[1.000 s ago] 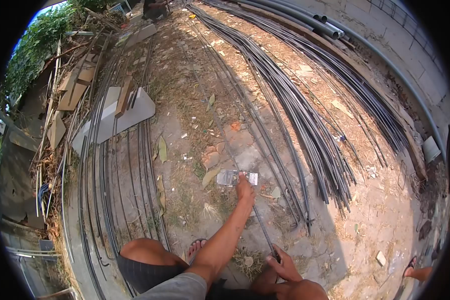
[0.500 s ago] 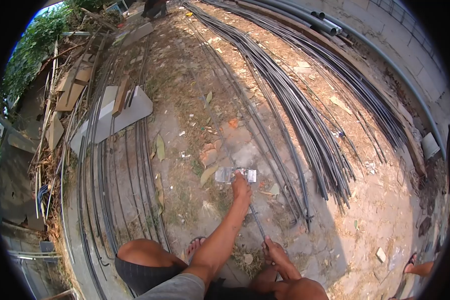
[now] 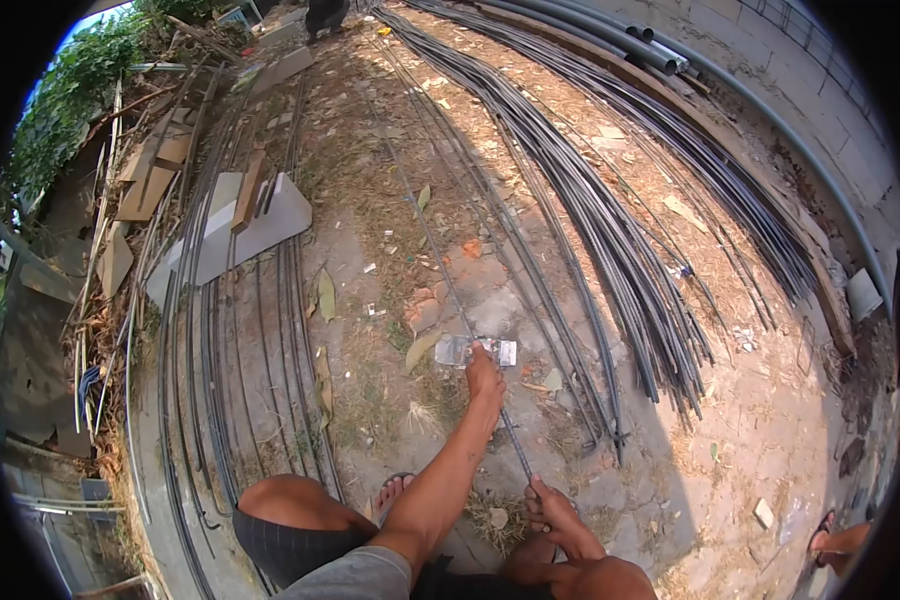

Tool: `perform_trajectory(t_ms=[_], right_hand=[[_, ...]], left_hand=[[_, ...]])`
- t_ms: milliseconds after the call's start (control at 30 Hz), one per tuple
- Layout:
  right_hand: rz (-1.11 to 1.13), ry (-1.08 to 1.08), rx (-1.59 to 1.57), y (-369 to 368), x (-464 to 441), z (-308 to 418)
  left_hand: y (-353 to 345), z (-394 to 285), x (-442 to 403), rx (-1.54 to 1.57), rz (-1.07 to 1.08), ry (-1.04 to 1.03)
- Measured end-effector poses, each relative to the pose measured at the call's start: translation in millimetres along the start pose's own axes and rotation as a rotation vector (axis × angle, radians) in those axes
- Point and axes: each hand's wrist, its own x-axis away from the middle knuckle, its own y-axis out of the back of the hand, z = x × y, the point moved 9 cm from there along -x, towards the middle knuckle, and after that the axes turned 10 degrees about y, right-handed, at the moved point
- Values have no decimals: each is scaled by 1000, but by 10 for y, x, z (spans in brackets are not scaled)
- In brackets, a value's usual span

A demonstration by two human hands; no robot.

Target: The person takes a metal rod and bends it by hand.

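My left hand (image 3: 483, 370) reaches forward and is closed around a thin steel rebar rod (image 3: 515, 437). Under and beside its fingers is a small flat block (image 3: 454, 349), clear or greyish on the left with a whitish end on the right; what it is I cannot make out. Nearer my body, my right hand (image 3: 558, 512) grips the near part of the same rod, by my right knee. Beyond the left hand the rod runs away over the dirt and broken brick. My knees are bent on both sides of my arms.
A thick bundle of rebar (image 3: 590, 190) lies to the right, with grey pipes (image 3: 625, 45) along the wall. More bars (image 3: 290, 330) lie on the left, near a white panel (image 3: 240, 232) and wood scraps (image 3: 155, 180). Another person's foot (image 3: 825, 530) shows at right.
The view has shifted slightly. Both hands keep nearly the same places on the rod, and its far part beyond the left hand now shows more sharply.
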Motion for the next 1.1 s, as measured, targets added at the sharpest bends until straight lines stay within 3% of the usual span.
perform_trajectory(t_ms=[1100], right_hand=[[151, -121, -206, -83, -128, -219]], left_hand=[[187, -45, -54, -122, -169, -83]])
